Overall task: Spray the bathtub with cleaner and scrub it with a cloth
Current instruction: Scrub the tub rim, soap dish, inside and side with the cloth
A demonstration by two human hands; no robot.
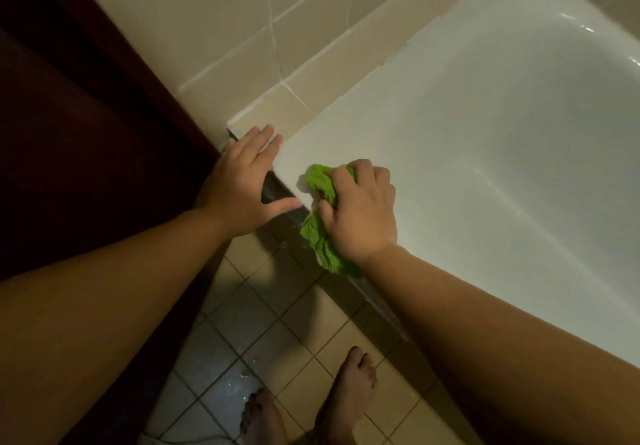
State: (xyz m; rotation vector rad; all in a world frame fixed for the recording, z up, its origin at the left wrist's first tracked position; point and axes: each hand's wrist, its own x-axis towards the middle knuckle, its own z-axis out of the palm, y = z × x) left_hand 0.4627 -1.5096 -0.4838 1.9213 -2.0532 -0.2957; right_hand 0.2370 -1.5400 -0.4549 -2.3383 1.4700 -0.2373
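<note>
Our right hand (358, 210) grips the cloth (320, 216) to scrub the tub (450, 139) rim, while at nine o'clock our flat, spread left hand (242, 185) braces us.

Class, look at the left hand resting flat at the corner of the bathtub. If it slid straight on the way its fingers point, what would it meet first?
The left hand points up and right along the beige tiled ledge. It would probably meet the tiled wall first, though depth is unclear.

We are seeing a crumpled green cloth (323, 216) lying bunched on the near corner of the white bathtub (467, 153) rim, one end trailing over the tub's outer edge.
</note>
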